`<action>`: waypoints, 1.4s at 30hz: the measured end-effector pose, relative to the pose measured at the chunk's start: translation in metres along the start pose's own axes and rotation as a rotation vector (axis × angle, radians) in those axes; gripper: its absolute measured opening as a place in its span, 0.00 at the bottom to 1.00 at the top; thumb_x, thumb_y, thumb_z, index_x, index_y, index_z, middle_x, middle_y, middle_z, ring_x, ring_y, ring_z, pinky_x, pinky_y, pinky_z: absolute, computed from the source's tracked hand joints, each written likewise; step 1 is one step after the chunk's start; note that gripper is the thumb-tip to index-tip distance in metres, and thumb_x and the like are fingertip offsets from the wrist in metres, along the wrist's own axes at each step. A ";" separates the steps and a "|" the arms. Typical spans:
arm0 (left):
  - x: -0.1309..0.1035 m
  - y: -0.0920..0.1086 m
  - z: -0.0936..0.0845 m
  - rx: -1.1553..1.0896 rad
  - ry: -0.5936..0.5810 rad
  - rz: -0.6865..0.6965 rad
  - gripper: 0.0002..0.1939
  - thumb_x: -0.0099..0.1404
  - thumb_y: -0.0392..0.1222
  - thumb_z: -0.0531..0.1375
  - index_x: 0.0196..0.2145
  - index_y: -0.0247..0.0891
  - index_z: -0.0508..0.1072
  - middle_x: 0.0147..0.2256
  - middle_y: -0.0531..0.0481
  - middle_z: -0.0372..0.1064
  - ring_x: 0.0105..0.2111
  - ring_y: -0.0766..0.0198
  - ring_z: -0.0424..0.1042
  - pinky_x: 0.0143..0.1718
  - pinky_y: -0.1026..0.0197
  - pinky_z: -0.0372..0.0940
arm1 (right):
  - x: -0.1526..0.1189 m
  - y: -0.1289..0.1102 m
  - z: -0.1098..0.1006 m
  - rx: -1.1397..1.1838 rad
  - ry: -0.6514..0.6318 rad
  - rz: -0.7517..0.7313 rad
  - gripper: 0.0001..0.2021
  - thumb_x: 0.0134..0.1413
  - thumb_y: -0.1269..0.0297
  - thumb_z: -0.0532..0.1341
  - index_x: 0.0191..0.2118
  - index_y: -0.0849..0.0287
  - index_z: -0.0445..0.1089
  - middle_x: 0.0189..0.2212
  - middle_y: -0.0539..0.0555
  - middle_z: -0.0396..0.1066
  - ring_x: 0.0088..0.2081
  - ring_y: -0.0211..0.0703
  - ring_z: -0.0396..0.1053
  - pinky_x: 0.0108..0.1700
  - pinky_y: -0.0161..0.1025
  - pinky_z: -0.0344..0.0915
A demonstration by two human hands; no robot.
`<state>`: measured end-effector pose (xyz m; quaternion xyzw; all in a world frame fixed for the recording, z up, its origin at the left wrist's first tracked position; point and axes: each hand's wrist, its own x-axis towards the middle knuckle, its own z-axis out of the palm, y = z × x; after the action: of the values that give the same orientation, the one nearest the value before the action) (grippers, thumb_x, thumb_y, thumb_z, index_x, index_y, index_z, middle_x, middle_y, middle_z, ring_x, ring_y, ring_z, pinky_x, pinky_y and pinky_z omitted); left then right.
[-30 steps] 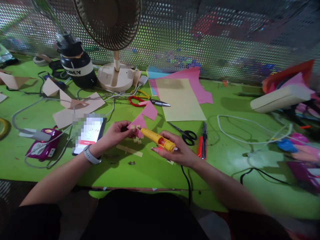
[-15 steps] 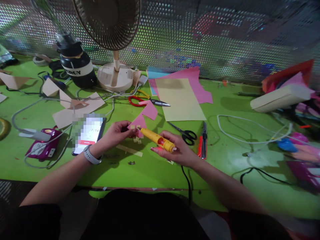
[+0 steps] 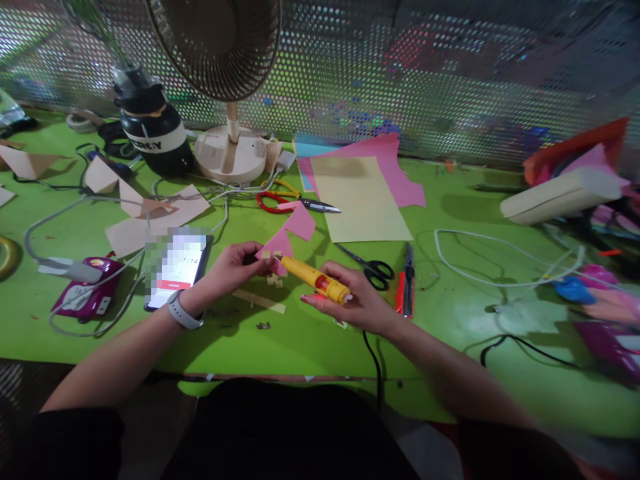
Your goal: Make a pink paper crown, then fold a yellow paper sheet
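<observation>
My left hand is closed, pinching the lower left edge of a folded pink paper piece. Small pale yellow paper squares sit along the lower part of the pink piece. My right hand grips a yellow hot glue gun, its black cord trailing down over the table's front edge. The gun's nozzle points left, at or very near the squares; whether it touches them I cannot tell. Below lie a few more small yellow squares and a pale paper strip.
Behind are red-and-yellow-handled scissors and a cream sheet over pink paper. Black scissors and a red cutter lie near my right hand. A phone, fan and black jar stand left. White cable loops right.
Almost nothing differs. The glue gun's nozzle has shifted very slightly at the pink paper; both hands keep their holds.
</observation>
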<state>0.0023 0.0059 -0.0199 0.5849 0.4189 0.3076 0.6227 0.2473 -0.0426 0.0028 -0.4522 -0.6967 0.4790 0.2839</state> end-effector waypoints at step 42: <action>-0.012 0.014 0.007 -0.018 0.024 0.081 0.17 0.61 0.51 0.67 0.37 0.32 0.77 0.33 0.45 0.78 0.31 0.65 0.75 0.36 0.64 0.69 | -0.014 0.005 -0.031 -0.714 0.316 -0.387 0.05 0.64 0.66 0.60 0.41 0.58 0.73 0.36 0.56 0.75 0.39 0.46 0.73 0.41 0.45 0.70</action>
<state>0.0040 -0.0060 -0.0043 0.5922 0.3995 0.3434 0.6098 0.2806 -0.0417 0.0103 -0.4509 -0.8386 0.0710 0.2972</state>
